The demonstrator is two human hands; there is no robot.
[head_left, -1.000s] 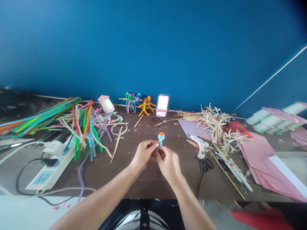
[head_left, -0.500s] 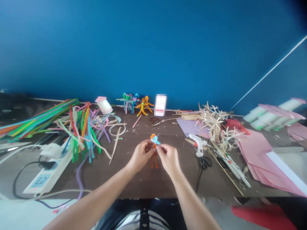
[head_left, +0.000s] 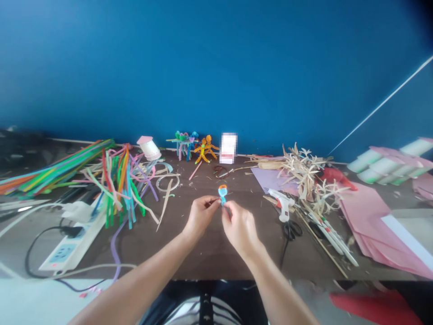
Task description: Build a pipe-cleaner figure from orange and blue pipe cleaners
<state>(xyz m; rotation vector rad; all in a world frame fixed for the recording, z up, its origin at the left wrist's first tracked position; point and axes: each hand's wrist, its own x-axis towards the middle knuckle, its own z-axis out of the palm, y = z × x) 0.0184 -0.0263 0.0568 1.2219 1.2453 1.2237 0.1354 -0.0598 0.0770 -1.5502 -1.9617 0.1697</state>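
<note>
Above the table (head_left: 199, 266), both hands' fingers (head_left: 216, 205) clamp a small figure (head_left: 222, 192) (blue, orange-topped).

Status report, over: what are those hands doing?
Left hand, right hand: both pinching blue-orange piece. Its lower end hidden. Glue gun off to the right.

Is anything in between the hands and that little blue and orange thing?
No, nothing that I can see. The left hand and right hand both pinch the little blue and orange thing in their fingertips. The glue gun lies off to the right.
</note>
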